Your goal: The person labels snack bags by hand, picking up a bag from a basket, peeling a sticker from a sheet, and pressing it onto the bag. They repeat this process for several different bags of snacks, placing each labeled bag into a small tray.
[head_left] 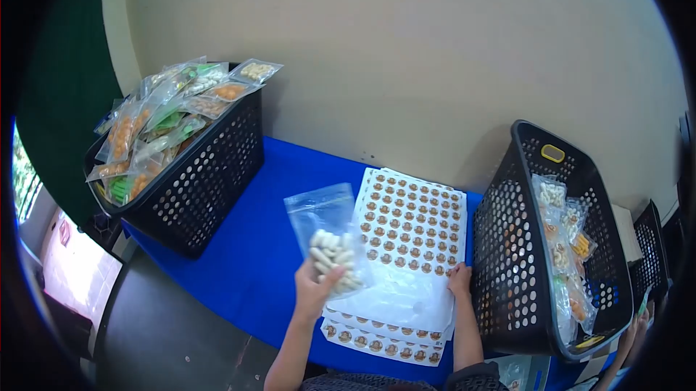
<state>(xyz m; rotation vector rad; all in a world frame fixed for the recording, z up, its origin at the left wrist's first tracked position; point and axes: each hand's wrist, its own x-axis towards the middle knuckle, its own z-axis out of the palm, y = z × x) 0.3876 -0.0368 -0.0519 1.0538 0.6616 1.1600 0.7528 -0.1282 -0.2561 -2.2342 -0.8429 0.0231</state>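
Observation:
My left hand (316, 288) is closed around the lower part of a clear zip bag (319, 210). White, finger-shaped pieces (335, 255) fill the bottom of the bag, which is tilted above the table. Under and beside it lies a stack of sticker sheets (417, 202) with rows of round brown labels. The top sheet's lower part (406, 293) is bare backing. My right hand (460, 280) has its fingers closed at that sheet's right edge, beside the lowest label row. Whether a label is between the fingertips is too small to make out.
A black perforated basket (210, 188) on the left is heaped with filled bags. Close to my right hand stands another black basket (507, 246), holding several bags. Behind the blue-covered table (283, 173) is a wall. Another person's hand (638, 333) shows at far right.

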